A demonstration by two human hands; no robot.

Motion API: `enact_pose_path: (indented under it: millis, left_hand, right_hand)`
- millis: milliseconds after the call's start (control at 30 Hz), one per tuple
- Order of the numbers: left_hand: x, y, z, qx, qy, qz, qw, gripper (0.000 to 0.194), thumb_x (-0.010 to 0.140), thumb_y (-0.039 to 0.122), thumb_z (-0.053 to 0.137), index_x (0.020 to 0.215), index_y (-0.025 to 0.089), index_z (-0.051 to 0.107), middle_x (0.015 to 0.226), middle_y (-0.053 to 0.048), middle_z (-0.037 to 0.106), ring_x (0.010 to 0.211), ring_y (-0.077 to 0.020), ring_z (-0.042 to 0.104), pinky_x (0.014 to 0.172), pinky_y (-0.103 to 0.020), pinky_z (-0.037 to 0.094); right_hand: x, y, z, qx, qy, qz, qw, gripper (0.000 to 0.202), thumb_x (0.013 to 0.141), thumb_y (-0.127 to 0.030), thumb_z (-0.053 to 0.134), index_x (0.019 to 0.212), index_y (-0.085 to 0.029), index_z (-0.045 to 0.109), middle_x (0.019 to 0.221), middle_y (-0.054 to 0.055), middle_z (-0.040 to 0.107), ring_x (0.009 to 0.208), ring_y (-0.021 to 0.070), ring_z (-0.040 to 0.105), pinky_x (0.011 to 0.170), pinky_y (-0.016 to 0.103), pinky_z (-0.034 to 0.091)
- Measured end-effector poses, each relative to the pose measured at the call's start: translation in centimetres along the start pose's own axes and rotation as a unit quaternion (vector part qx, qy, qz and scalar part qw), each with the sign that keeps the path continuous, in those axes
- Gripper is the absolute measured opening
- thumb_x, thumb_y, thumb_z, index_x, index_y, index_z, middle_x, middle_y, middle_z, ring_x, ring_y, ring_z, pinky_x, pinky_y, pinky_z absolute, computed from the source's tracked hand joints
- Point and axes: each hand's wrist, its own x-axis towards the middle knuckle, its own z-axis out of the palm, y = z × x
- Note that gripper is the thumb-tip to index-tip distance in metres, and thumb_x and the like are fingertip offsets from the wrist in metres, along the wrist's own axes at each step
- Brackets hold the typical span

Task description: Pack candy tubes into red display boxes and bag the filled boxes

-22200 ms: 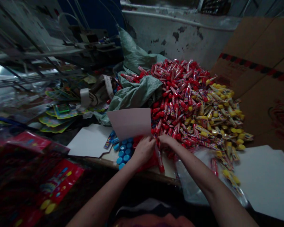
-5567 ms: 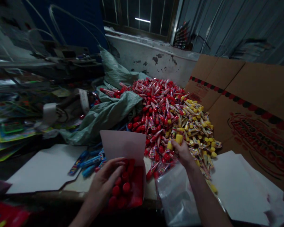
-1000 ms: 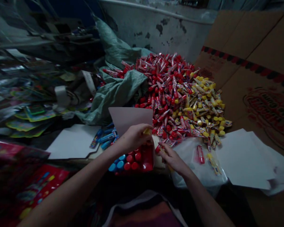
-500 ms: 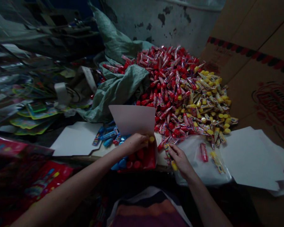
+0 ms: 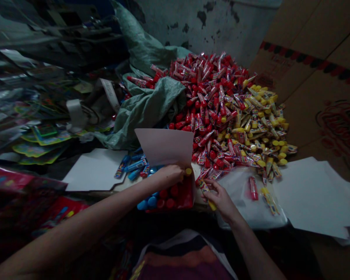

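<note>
A yellow cap point(image 5: 188, 172) has appeared inside the red box point(image 5: 189, 196). Left hand point(image 5: 175, 174): grip not discernible. Right hand point(image 5: 224, 199): fingers grasp a yellow-capped tube point(image 5: 203, 187).

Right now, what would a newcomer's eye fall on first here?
First, the large heap of red-capped and yellow-capped tubes, right of centre. Nearer, the left hand is over an open red box with a raised white flap; to its right, the right hand holds a yellow-capped tube.
</note>
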Motion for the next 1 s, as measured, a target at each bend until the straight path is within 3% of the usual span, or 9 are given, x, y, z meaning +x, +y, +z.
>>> enact_pose_path:
  millis: [100, 200, 300, 433, 533, 600, 767, 900, 1000]
  left_hand:
    - [0.4, 0.4, 0.7, 0.031, -0.026, -0.002, 0.999, 0.024, 0.08, 0.008, 0.046, 0.077, 0.011, 0.069, 0.08, -0.01, 0.068, 0.073, -0.0191, 0.058, 0.068, -0.029, 0.044]
    - [0.0, 0.9, 0.7, 0.055, -0.012, -0.014, 0.998, 0.027, 0.084, 0.012, 0.044, 0.089, 0.013, 0.071, 0.086, -0.009, 0.066, 0.076, -0.0192, 0.059, 0.07, -0.029, 0.045]
    - [-1.5, 1.1, 0.4, 0.059, 0.042, -0.007, 0.997, 0.028, 0.088, 0.02, 0.048, 0.107, 0.02, 0.068, 0.1, -0.009, 0.064, 0.089, -0.0206, 0.06, 0.077, -0.029, 0.047]
    - [-3.5, 1.0, 0.8, 0.039, 0.12, -0.009, 0.992, 0.026, 0.092, 0.023, 0.047, 0.109, 0.02, 0.067, 0.107, -0.01, 0.063, 0.1, -0.0223, 0.057, 0.086, -0.033, 0.046]
    - [-4.2, 1.1, 1.3, 0.034, 0.144, -0.021, 0.989, 0.028, 0.093, 0.021, 0.045, 0.112, 0.019, 0.066, 0.107, -0.01, 0.064, 0.1, -0.0224, 0.057, 0.086, -0.034, 0.047]
    - [-4.3, 1.1, 1.7, 0.029, 0.157, -0.022, 0.987, 0.029, 0.093, 0.022, 0.045, 0.113, 0.019, 0.065, 0.106, -0.011, 0.064, 0.099, -0.0221, 0.057, 0.087, -0.035, 0.047]
    - [-4.2, 0.8, 2.2, 0.019, 0.17, -0.02, 0.985, 0.027, 0.092, 0.02, 0.049, 0.113, 0.018, 0.066, 0.105, -0.011, 0.064, 0.099, -0.0232, 0.057, 0.087, -0.036, 0.048]
    - [-4.2, 0.6, 2.5, 0.009, 0.173, -0.01, 0.985, 0.027, 0.09, 0.02, 0.052, 0.114, 0.019, 0.065, 0.106, -0.011, 0.063, 0.099, -0.023, 0.057, 0.087, -0.036, 0.047]
    - [-4.3, 0.4, 2.8, 0.0, 0.18, -0.006, 0.984, 0.028, 0.091, 0.022, 0.051, 0.116, 0.019, 0.064, 0.108, -0.011, 0.062, 0.102, -0.0233, 0.056, 0.089, -0.037, 0.047]
  right_hand:
    - [0.3, 0.3, -0.1, -0.037, 0.006, -0.011, 0.999, 0.054, 0.065, -0.042, 0.074, 0.11, -0.021, 0.054, 0.098, 0.003, 0.064, 0.07, 0.0161, 0.067, 0.053, 0.024, 0.051]
    - [0.8, 0.0, 0.1, -0.101, 0.014, -0.036, 0.994, 0.044, 0.068, -0.047, 0.07, 0.099, -0.019, 0.057, 0.094, 0.004, 0.065, 0.07, 0.017, 0.066, 0.046, 0.021, 0.047]
    - [1.5, -0.3, 0.3, -0.108, 0.008, -0.037, 0.993, 0.04, 0.071, -0.048, 0.067, 0.097, -0.017, 0.06, 0.094, 0.005, 0.065, 0.072, 0.0156, 0.065, 0.052, 0.022, 0.049]
    - [2.6, -0.2, 0.2, -0.051, -0.037, 0.001, 0.998, 0.04, 0.07, -0.039, 0.065, 0.104, -0.018, 0.058, 0.094, 0.004, 0.066, 0.077, 0.0145, 0.066, 0.068, 0.027, 0.054]
    - [3.4, -0.5, -0.1, -0.145, -0.03, -0.051, 0.988, 0.035, 0.073, -0.037, 0.061, 0.103, -0.018, 0.057, 0.095, 0.005, 0.066, 0.074, 0.0157, 0.066, 0.066, 0.029, 0.054]
    - [3.8, -1.0, -0.1, -0.272, -0.014, -0.123, 0.954, 0.029, 0.076, -0.032, 0.061, 0.101, -0.019, 0.057, 0.095, 0.005, 0.067, 0.076, 0.0174, 0.066, 0.066, 0.03, 0.053]
    - [4.4, -2.0, 1.3, -0.507, -0.056, -0.284, 0.812, 0.015, 0.079, -0.018, 0.066, 0.093, -0.019, 0.062, 0.091, 0.005, 0.066, 0.087, 0.0186, 0.064, 0.082, 0.032, 0.05]
    - [4.9, -1.8, 3.1, -0.588, -0.074, -0.303, 0.746, 0.022, 0.081, -0.016, 0.067, 0.102, -0.018, 0.062, 0.105, 0.01, 0.061, 0.092, 0.0197, 0.063, 0.083, 0.032, 0.05]
    - [5.3, -1.9, 4.1, -0.626, -0.074, -0.285, 0.722, 0.028, 0.084, -0.018, 0.065, 0.11, -0.018, 0.057, 0.106, 0.01, 0.061, 0.091, 0.0208, 0.063, 0.08, 0.032, 0.051]
